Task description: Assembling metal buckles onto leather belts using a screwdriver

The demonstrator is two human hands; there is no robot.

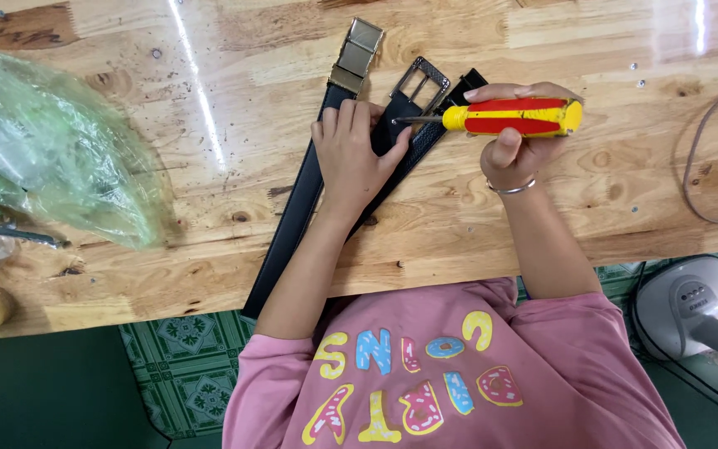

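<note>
Two black leather belts lie side by side on the wooden table [209, 224]. One belt [292, 224] has a brass-coloured plate buckle [357, 54]; the other belt [400, 112] ends in a silver frame buckle [420, 81]. My left hand [352, 154] presses flat on the belts just below the buckles. My right hand [513, 150], with a thin bracelet on its wrist, grips a red and yellow screwdriver [513, 116] held level. Its metal tip [399, 120] touches the black strap next to the silver buckle.
A crumpled green plastic bag [51, 150] with tools under it fills the table's left side. A brown cable [700, 166] loops at the right edge. A grey fan base [691, 303] stands on the floor at the lower right. Small screws [640, 83] dot the tabletop.
</note>
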